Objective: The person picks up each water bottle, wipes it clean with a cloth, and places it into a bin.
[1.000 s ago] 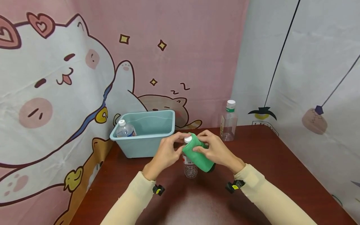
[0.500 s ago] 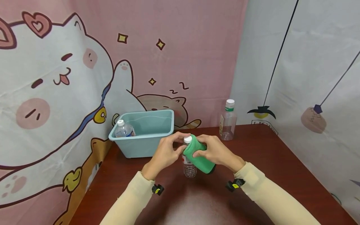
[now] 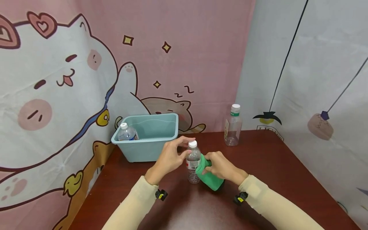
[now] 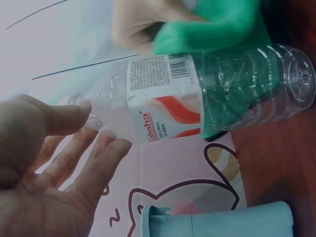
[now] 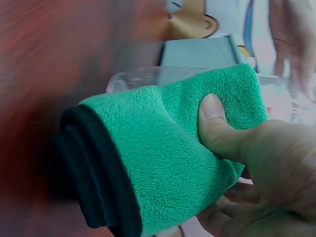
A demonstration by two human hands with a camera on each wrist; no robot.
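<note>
A clear plastic bottle point(image 3: 193, 159) with a white cap and a red-and-white label stands upright on the dark red table. At its neck, my left hand point(image 3: 171, 155) holds it between thumb and fingertips, seen closely in the left wrist view, where the bottle point(image 4: 165, 98) lies sideways across the picture. My right hand point(image 3: 219, 164) grips a folded green cloth point(image 3: 211, 179) with a dark edge, thumb on top. The cloth point(image 5: 163, 143) overlaps the bottle's right side at label height, and its lower end slants down toward the table.
A light blue plastic bin point(image 3: 149, 150) stands at the back left with a white-capped bottle point(image 3: 127, 132) inside. Toward the back right is another clear bottle point(image 3: 233, 127) with a green neck band. A printed cartoon curtain point(image 3: 189, 64) hangs behind the table point(image 3: 273, 169).
My right hand has moved the green cloth down from the bottle's neck to its label and lower side, uncovering the top. My left hand stays at the neck.
</note>
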